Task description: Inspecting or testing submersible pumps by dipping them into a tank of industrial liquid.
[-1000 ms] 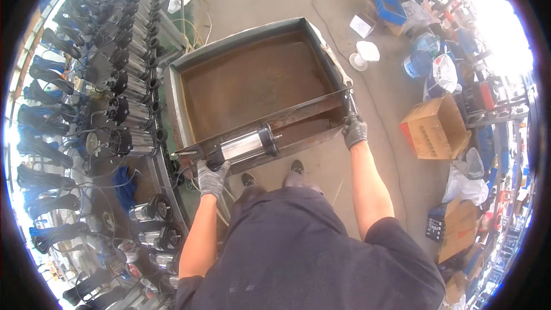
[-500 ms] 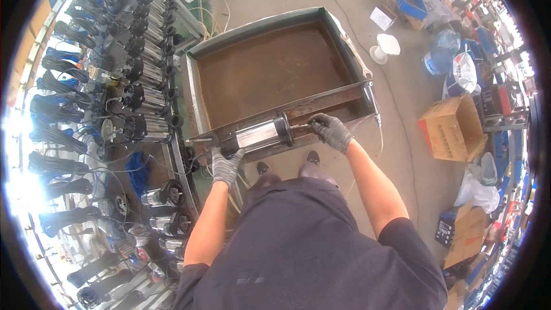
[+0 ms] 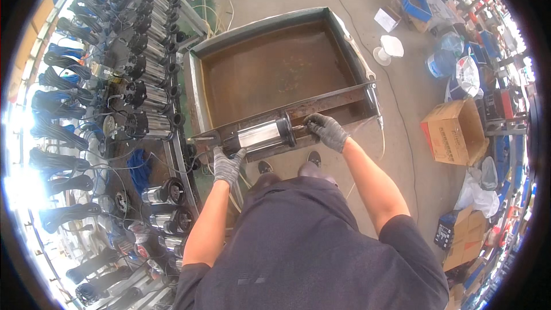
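A cylindrical pump motor (image 3: 258, 136) with a shiny metal middle and black ends lies on its side across the near edge of a metal tank (image 3: 198, 89). My left hand (image 3: 228, 165), in a grey glove, grips its black left end, thumb along the metal body. At the other end a thin shaft (image 3: 299, 128) sticks out past the black flange. There my right hand (image 3: 327, 131), also gloved, is closed around the shaft's tip, with its fingers partly hidden. Brownish liquid (image 3: 275, 74) fills the tank.
Rows of similar motors (image 3: 150, 125) with coiled cables (image 3: 60, 133) stand on the left. A rusty bar (image 3: 321, 102) spans the tank. To the right are an open cardboard box (image 3: 447, 132), a white stool (image 3: 391, 46) and a large blue bottle (image 3: 441, 63). A cable runs along the floor.
My right hand has shifted slightly left along the shaft, closer to the motor. My left hand keeps its place on the motor's end. The whole view has moved a little.
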The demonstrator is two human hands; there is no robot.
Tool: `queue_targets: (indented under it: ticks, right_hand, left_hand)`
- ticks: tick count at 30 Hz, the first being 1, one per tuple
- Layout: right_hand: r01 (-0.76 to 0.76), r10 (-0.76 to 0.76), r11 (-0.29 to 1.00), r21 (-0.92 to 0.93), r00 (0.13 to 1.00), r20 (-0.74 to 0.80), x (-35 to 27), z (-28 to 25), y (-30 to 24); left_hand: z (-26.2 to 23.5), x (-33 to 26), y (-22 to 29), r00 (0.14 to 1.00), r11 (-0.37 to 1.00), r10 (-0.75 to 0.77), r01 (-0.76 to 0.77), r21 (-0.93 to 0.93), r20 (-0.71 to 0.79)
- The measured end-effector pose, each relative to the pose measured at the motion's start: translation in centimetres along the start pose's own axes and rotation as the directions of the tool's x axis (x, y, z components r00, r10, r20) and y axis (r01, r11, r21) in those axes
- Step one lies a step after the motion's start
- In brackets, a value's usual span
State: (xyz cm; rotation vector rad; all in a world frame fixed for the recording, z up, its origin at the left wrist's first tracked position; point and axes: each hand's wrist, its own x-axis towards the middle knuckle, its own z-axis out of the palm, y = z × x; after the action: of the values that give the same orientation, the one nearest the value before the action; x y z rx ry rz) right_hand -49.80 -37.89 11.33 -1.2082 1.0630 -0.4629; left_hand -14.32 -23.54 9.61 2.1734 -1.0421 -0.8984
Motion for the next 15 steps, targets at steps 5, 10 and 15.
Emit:
queue_targets:
  ticks: [5, 10, 15]
  right_hand:
    - [-0.173, 0.173, 0.983, 0.063, 0.985, 0.016, 0.5, 0.1, 0.1]
    - [-0.056, 0.008, 0.863, -0.503, 0.995, -0.098, 1.3, 0.5, 0.3]
    - [0.006, -0.094, 0.812, -0.583, 0.988, -0.120, 1.8, 0.9, 2.9]
  left_hand:
    - [-0.2, -0.2, 0.4, 0.996, 0.993, 0.086, -0.084, 0.081, -0.019]
    - [-0.4, 0.3, 0.0, 0.998, 0.991, 0.060, -0.058, 0.124, -0.011]
    - [-0.4, 0.7, -0.5, 0.999, 0.996, 0.037, -0.038, 0.084, 0.009]
